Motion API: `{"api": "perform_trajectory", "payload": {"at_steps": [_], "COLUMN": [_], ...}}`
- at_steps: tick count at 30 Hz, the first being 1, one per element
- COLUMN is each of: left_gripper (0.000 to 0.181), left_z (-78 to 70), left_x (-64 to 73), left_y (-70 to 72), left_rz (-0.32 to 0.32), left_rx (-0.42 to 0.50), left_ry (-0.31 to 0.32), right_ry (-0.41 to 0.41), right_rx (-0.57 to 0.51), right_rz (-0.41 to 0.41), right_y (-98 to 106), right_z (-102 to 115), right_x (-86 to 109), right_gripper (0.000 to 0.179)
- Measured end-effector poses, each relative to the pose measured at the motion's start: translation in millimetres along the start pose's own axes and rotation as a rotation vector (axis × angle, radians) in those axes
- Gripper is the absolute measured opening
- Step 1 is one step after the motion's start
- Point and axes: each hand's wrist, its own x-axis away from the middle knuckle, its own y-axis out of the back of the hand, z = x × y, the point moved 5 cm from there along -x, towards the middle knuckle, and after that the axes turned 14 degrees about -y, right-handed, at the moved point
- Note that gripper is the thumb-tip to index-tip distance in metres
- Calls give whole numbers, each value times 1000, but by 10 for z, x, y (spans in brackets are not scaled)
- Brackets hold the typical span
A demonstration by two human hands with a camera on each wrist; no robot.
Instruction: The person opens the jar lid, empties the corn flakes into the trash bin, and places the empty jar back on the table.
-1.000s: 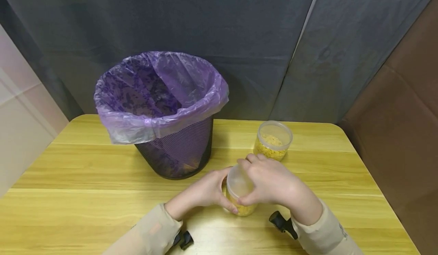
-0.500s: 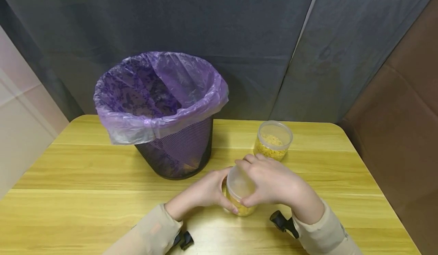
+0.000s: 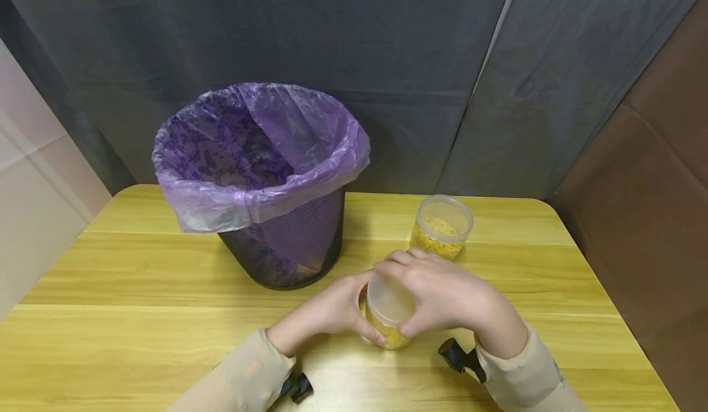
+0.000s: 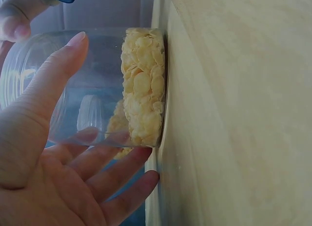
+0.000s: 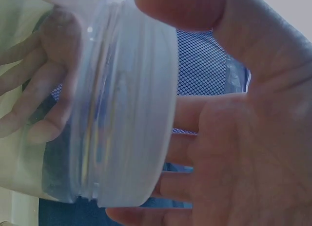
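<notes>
Partly screened by both hands, the near jar (image 3: 394, 339) stands upright on the table (image 3: 166, 344), toward its front edge and right of the bin (image 3: 301, 240). The left hand (image 3: 345, 306) grasps its wall, thumb on the near side; in the head view the fingers vanish behind the jar, but the left wrist view shows them along its far side. The right hand (image 3: 448, 289) grips the lid (image 3: 387, 300) between thumb and fingers, covering its right part, and whether the lid is tight or loose cannot be told. Yellowish flakes (image 4: 142, 87) fill the bottom of the jar, while the right wrist view cuts off its base. Just behind the right hand sits the far jar (image 3: 442, 238), its lower front edge masked by the knuckles. A purple liner (image 3: 254, 200) folds over the bin's rim, hiding the upper mesh; the bottom inside is too dark to read, though something orange shows faintly through the mesh. A dark curtain (image 3: 332, 31) closes off the back, and both sleeves (image 3: 238, 375) run out of frame.
</notes>
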Motion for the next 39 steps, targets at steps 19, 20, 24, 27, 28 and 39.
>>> {"api": "perform_trajectory", "payload": {"at_steps": [19,20,24,27,28,39], "left_gripper": [100,101,104,106,107,103], "left_z": [5,4,6,12,13,1], "left_x": [3,2,-6,-10,-10,-6], "left_y": [-8,-9,-14,-14,-14,-7], "left_rz": [7,7,8,9,9,-1], "left_rx": [37,36,31,17,10,2], "left_ry": [-12,-12,-8,1,3,9], "right_ry": [-17,-22,-66,-98,-110,-253], "right_rx": [-104,-104,-103,-113,-116,-135], "right_rz": [-92,-103,-126,-137,-142,-164], "right_y": [264,276,314,325,330,317], "right_z": [-186,-202,-278,-341,-361,-572], "right_x": [102,113,156,186,197,312], "right_gripper": [88,87,86,85,84,84]}}
